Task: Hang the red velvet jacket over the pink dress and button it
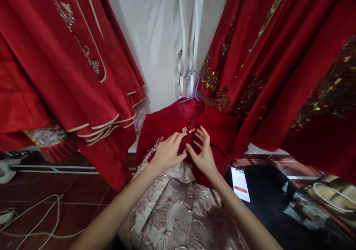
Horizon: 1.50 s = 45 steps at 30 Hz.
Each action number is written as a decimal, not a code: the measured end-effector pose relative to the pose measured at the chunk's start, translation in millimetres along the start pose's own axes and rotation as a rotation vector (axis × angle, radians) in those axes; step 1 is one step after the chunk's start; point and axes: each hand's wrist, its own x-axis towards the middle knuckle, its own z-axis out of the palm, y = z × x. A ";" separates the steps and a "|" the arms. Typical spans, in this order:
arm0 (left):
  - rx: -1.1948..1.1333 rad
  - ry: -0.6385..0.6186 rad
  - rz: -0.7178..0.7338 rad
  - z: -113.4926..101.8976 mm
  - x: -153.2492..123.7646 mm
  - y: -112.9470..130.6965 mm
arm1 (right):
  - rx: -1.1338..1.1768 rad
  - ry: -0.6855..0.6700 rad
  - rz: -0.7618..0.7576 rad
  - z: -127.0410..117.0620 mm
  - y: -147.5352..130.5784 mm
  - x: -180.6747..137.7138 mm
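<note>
A dark red jacket (167,118) with a stand collar hangs on a thin purple hanger (196,85). At its neck opening sits a beaded clasp (184,130) with a flower shape and pearls. My left hand (169,152) rests on the jacket front, its fingertips beside the flower end and its thumb apart below. To the right, my right hand (204,152) has its fingers spread near the pearl end, thumb by the front opening. Both hands look open. Below them spreads a pale, shiny brocade garment (178,205), partly covered by my forearms.
Red garments (83,57) with cream piping hang at left, and red embroidered garments (267,57) at right. White scrolled metalwork (180,20) stands behind the hanger. A lit phone (240,184) lies on a black surface at right. A white cable (57,213) trails over the tiled floor.
</note>
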 end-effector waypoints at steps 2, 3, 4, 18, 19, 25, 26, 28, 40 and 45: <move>0.043 0.027 0.007 9.5 -19.4 -7.3 | -0.114 -0.018 -0.087 7.3 3.5 -20.3; 0.074 0.045 0.023 14.2 -27.9 -11.2 | -0.177 -0.027 -0.129 9.9 5.8 -28.0; 0.108 0.072 0.043 18.5 -35.2 -15.1 | -0.239 -0.039 -0.165 11.9 8.2 -33.8; 0.041 0.126 -0.082 8.0 -56.0 -54.7 | -0.263 -0.033 0.084 12.1 10.8 -41.2; -0.023 0.059 -0.155 2.6 -54.9 -57.7 | -0.214 -0.036 0.142 6.9 10.3 -38.2; -0.403 0.071 -0.391 -33.0 -43.5 -54.3 | 0.112 -0.098 0.382 -42.6 -26.8 -13.3; -0.458 0.113 -0.403 -37.6 -41.3 -47.7 | 0.178 -0.115 0.442 -50.1 -39.1 -11.2; -0.570 0.059 -0.354 -44.9 -38.0 -31.1 | 0.250 -0.105 0.500 -61.4 -63.5 -9.6; -0.489 0.097 -0.369 -15.8 -51.6 -56.6 | 0.429 -0.143 0.378 -52.5 -75.8 -16.0; -0.489 0.124 -0.315 9.8 -55.0 -64.1 | 0.388 -0.258 0.309 -24.8 -68.6 -11.8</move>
